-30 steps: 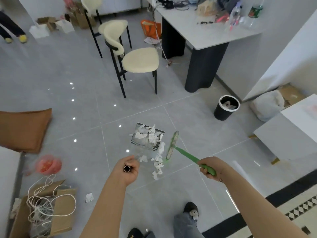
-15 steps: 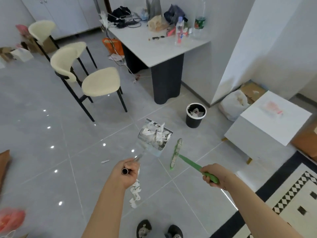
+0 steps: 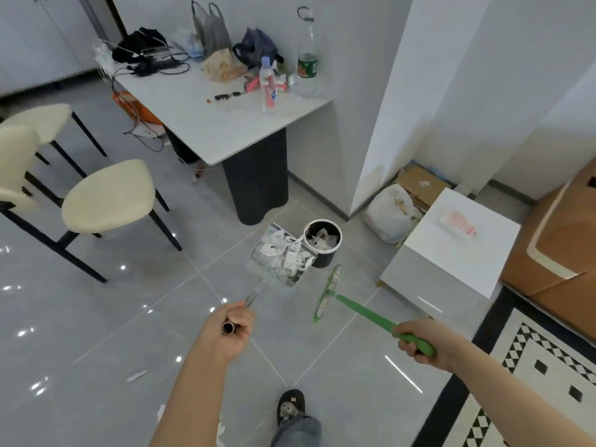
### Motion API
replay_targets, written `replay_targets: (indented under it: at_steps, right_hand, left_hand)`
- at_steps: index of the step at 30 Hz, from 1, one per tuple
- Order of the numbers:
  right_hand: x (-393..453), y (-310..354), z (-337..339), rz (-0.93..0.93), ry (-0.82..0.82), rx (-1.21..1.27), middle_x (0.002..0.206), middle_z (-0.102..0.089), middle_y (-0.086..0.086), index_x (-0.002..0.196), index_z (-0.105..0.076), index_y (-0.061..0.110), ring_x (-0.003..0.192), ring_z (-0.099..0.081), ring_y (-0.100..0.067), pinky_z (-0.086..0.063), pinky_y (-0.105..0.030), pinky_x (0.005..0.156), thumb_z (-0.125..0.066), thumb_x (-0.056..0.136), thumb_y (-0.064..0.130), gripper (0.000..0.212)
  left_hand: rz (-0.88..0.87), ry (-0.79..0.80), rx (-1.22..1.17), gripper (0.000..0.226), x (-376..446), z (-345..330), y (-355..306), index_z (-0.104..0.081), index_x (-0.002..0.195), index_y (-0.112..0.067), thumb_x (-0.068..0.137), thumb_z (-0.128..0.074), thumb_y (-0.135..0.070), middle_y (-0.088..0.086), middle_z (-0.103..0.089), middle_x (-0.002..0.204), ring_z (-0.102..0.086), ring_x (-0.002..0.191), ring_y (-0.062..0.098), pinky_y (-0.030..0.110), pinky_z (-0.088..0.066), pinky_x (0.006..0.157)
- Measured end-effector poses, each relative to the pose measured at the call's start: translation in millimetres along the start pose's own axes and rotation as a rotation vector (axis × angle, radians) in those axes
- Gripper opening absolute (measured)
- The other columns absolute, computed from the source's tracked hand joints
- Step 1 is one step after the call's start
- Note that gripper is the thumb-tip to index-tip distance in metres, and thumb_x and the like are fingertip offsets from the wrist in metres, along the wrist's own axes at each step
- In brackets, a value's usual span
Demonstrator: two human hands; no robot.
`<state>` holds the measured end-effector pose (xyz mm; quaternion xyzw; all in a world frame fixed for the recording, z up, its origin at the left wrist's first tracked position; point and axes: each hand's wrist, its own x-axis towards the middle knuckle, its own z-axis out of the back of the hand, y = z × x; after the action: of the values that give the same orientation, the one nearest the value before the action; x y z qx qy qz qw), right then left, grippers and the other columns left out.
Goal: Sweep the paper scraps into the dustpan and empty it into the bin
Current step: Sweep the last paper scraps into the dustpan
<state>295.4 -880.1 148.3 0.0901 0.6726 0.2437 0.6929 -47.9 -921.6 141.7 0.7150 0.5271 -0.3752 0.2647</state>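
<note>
The dustpan [image 3: 280, 261], loaded with paper scraps [image 3: 285, 254], is held beside the bin [image 3: 323, 241] by the closed left grip [image 3: 233, 330]; the broom [image 3: 358, 309] is clasped in the right grip [image 3: 422, 341].

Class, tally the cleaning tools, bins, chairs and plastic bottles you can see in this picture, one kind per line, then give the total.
Cleaning tools: 2 (dustpan, green broom)
Bins: 1 (black bin)
Chairs: 2 (near chair, far chair)
Plastic bottles: 2 (tall bottle, small bottle)
Total: 7
</note>
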Motion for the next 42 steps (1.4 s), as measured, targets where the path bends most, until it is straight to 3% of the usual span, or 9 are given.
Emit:
replay_targets:
  at_steps: [3, 6, 8, 10, 11, 14, 22, 29, 42]
  right_hand:
    - [12.4, 32.6, 20.1, -0.006, 0.0, -0.006, 0.056, -0.051, -0.009, 0.1, -0.049, -0.001, 0.029, -0.041, -0.007, -0.029, -0.014, 0.028, -0.052, 0.094, 0.007, 0.01]
    - [25.3, 60.4, 44.4, -0.031, -0.02, -0.012, 0.055, -0.051, -0.008, 0.103, -0.051, -0.002, 0.03, -0.041, -0.008, -0.03, -0.015, 0.028, -0.054, 0.094, 0.009, 0.014]
    - [40.4, 75.3, 67.8, -0.054, -0.019, 0.011, 0.055, -0.051, -0.009, 0.103, -0.05, -0.003, 0.031, -0.04, -0.008, -0.029, -0.014, 0.028, -0.055, 0.093, 0.008, 0.016]
    - [48.6, 80.9, 76.3, -0.068, -0.021, 0.05, 0.054, -0.05, -0.009, 0.102, -0.049, -0.002, 0.03, -0.039, -0.009, -0.027, -0.014, 0.028, -0.054, 0.093, 0.008, 0.014]
    - [59.6, 91.3, 89.5, -0.08, -0.008, 0.065, 0.054, -0.05, -0.009, 0.1, -0.049, -0.002, 0.03, -0.038, -0.009, -0.026, -0.013, 0.028, -0.054, 0.094, 0.008, 0.012]
    - [95.9, 116.5, 120.4, -0.094, -0.004, 0.044, 0.052, -0.05, -0.01, 0.09, -0.049, -0.001, 0.028, -0.038, -0.01, -0.025, -0.012, 0.028, -0.052, 0.094, 0.008, 0.009]
    - [175.8, 210.8, 206.1, -0.076, 0.081, -0.008, 0.05, -0.045, -0.01, 0.087, -0.046, 0.001, 0.025, -0.037, -0.01, -0.024, -0.012, 0.028, -0.047, 0.095, 0.004, 0.008]
    - [202.6, 265.2, 247.9, -0.019, 0.105, -0.234, 0.05, -0.044, -0.011, 0.077, -0.049, 0.0, 0.028, -0.034, -0.014, -0.027, -0.016, 0.029, -0.048, 0.094, 0.003, 0.017]
    - [215.1, 282.8, 234.6, -0.112, 0.074, -0.198, 0.053, -0.046, -0.011, 0.084, -0.049, -0.001, 0.028, -0.037, -0.012, -0.026, -0.015, 0.031, -0.051, 0.094, 0.007, 0.012]
  left_hand:
    - [0.023, 0.012, 0.049, 0.022, 27.4, -36.6, -13.7, -0.045, 0.08, -0.007, 0.067, -0.052, 0.009, -0.001, -0.032, 0.04, -0.033, 0.022, 0.006, 0.011, -0.029, 0.024]
    - [0.041, 0.083, 0.075, 0.072, 49.8, -65.2, -18.7, -0.045, 0.078, -0.008, 0.024, -0.075, 0.031, 0.0, -0.033, 0.04, -0.034, 0.024, 0.008, 0.013, -0.029, 0.023]
    - [0.044, 0.125, 0.122, 0.084, 72.3, -92.3, -14.9, -0.043, 0.077, -0.01, 0.011, -0.075, 0.031, 0.0, -0.032, 0.039, -0.034, 0.023, 0.008, 0.014, -0.028, 0.023]
    - [0.053, 0.097, 0.127, 0.076, 81.1, -107.5, -12.5, -0.042, 0.077, -0.012, 0.022, -0.077, 0.028, -0.001, -0.033, 0.038, -0.034, 0.022, 0.007, 0.015, -0.028, 0.022]
    - [0.056, 0.072, 0.143, 0.062, 97.4, -123.0, -9.5, -0.042, 0.078, -0.012, 0.039, -0.076, 0.021, -0.001, -0.033, 0.038, -0.034, 0.022, 0.006, 0.015, -0.028, 0.022]
    - [0.039, -0.039, 0.162, 0.019, 135.1, -160.3, 2.1, -0.039, 0.078, -0.015, 0.072, -0.048, 0.001, -0.003, -0.032, 0.038, -0.034, 0.022, 0.004, 0.014, -0.027, 0.022]
    - [-0.105, -0.152, 0.158, 0.027, 206.0, -263.7, 63.4, -0.033, 0.072, -0.017, 0.096, -0.033, -0.005, -0.004, -0.032, 0.036, -0.031, 0.021, 0.003, 0.011, -0.024, 0.022]
    - [-0.218, -0.359, 0.376, 0.028, 253.9, -323.3, 99.0, -0.035, 0.071, -0.014, 0.097, -0.035, -0.003, -0.005, -0.034, 0.036, -0.031, 0.023, 0.002, 0.006, -0.024, 0.025]
    - [-0.264, -0.584, 0.819, 0.026, 294.7, -344.5, 101.1, -0.043, 0.069, -0.008, 0.091, -0.038, 0.004, -0.002, -0.034, 0.035, -0.028, 0.022, 0.006, 0.008, -0.023, 0.031]
